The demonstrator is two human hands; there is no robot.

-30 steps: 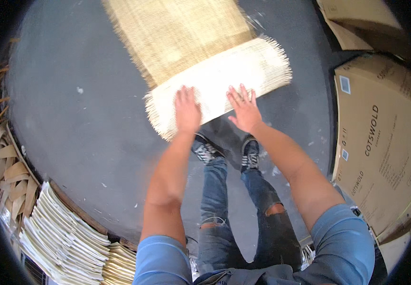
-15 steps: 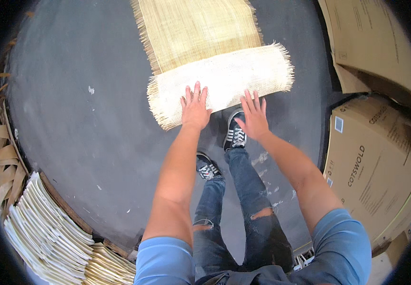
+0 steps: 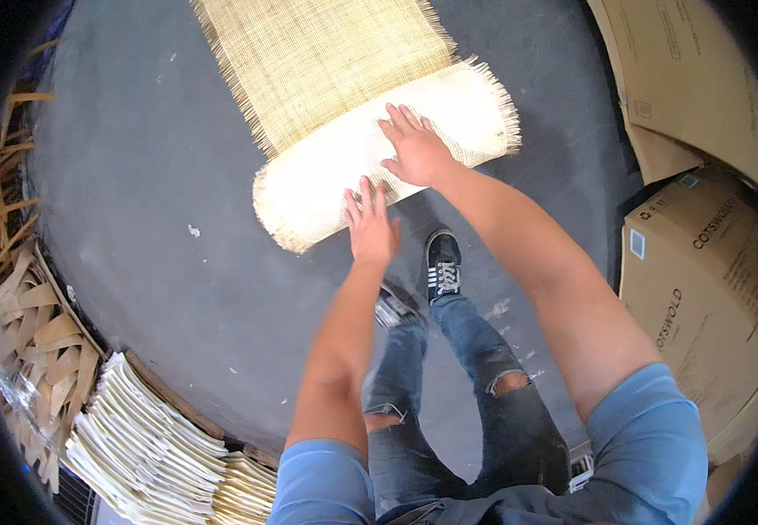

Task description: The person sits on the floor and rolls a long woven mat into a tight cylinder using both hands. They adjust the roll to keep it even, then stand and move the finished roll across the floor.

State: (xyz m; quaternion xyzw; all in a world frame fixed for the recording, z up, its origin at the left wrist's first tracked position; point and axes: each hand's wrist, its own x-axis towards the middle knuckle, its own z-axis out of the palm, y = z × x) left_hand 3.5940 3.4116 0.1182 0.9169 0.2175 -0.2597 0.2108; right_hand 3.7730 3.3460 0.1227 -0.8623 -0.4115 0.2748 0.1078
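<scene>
fingers (image 3: 365, 194) of left hand (image 3: 375, 236), right hand (image 3: 421, 157) spread wide, gripping nothing, resting on pale woven roll (image 3: 331, 166)

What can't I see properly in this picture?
All in the head view:
Far end of the mat: cut off by the top edge.
Inside of the roll: hidden by its outer layer.
Palms: hidden by the backs of the left hand and right hand.
Left shoe: details blurred.
Inside of the box: hidden by its cardboard.
</scene>
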